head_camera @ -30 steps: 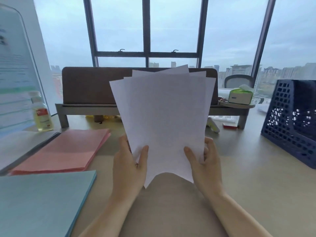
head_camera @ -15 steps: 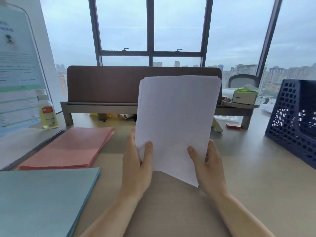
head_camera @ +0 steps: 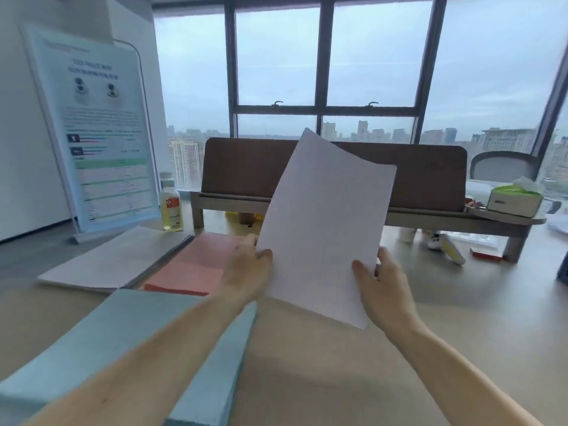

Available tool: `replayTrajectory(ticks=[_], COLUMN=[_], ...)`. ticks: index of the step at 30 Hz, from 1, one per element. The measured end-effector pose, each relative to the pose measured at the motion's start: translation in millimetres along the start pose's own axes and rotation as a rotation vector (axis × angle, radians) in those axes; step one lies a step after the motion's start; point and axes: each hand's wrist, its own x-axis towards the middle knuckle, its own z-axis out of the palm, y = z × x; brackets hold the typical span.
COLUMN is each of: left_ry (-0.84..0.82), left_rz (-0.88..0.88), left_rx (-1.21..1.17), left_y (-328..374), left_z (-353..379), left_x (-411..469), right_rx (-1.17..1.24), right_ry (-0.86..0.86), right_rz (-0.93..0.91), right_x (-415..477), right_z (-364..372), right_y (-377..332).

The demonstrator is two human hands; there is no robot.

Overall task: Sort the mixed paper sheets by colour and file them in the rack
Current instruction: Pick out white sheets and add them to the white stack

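I hold a squared stack of white sheets point(head_camera: 325, 222) upright above the desk, tilted to the right. My left hand point(head_camera: 246, 265) grips its lower left edge and my right hand point(head_camera: 381, 281) grips its lower right edge. On the desk to the left lie a pink stack point(head_camera: 190, 265), a blue stack point(head_camera: 123, 342) nearest me, and a grey-white stack point(head_camera: 116, 259) further left. The dark blue rack point(head_camera: 563, 269) shows only as a sliver at the right edge.
A brown desk divider point(head_camera: 246, 167) on a raised shelf crosses the back. A standing info sign point(head_camera: 98, 130) and a yellow bottle point(head_camera: 171, 207) are at the back left. A green tissue box point(head_camera: 513, 201) sits on the shelf at the right.
The fanned white sheets have been squared into one stack and tilted right. The view has turned left, so the rack has almost left the frame.
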Motion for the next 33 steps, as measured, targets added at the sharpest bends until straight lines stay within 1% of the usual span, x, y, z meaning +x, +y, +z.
replayTrajectory(ticks=[3, 8, 11, 14, 17, 21, 23, 25, 27, 30, 31, 33], left_ry=[0.056, 0.224, 0.287, 0.335, 0.353, 0.305, 0.272, 0.249, 0.233, 0.213, 0.197, 0.140], left_rz=[-0.040, -0.100, -0.128, -0.166, -0.165, -0.161, -0.165, -0.167, -0.151, -0.151, -0.174, -0.275], left_rx=[0.134, 0.241, 0.323, 0.372, 0.433, 0.549, 0.591, 0.652, 0.711, 0.760, 0.776, 0.825], left_y=[-21.6, -86.9, -129.7, -167.9, -196.2, -214.0, -221.0, -230.9, -241.2, -250.3, -250.9, -248.7], left_z=[-91.7, -226.6, -289.7, -334.7, -361.0, -370.6, -367.3, -362.2, -357.3, -357.7, -359.0, -361.6], left_x=[17.3, 34.8, 52.1, 78.7, 113.9, 156.1, 169.2, 173.2, 172.5, 173.8, 175.0, 177.3], right_rx=[0.089, 0.104, 0.155, 0.143, 0.074, 0.030, -0.049, -0.145, -0.171, -0.073, -0.076, -0.112], right_ry=[-0.181, -0.468, -0.588, -0.651, -0.626, -0.601, -0.604, -0.643, -0.638, -0.623, -0.649, -0.695], right_rz=[0.091, 0.180, 0.272, 0.348, 0.377, 0.388, 0.383, 0.364, 0.362, 0.474, 0.505, 0.552], right_x=[2.3, 1.0, 0.2, 2.8, 14.0, 30.6, 37.9, 39.8, 42.3, 45.6, 45.4, 43.2], right_z=[70.3, 214.2, 294.4, 357.7, 413.2, 458.0, 465.5, 466.3, 466.8, 467.4, 466.5, 462.6], right_y=[-34.2, -77.1, -90.6, -93.4, -83.7, -77.7, -71.2, -66.5, -63.5, -69.4, -73.6, -84.1])
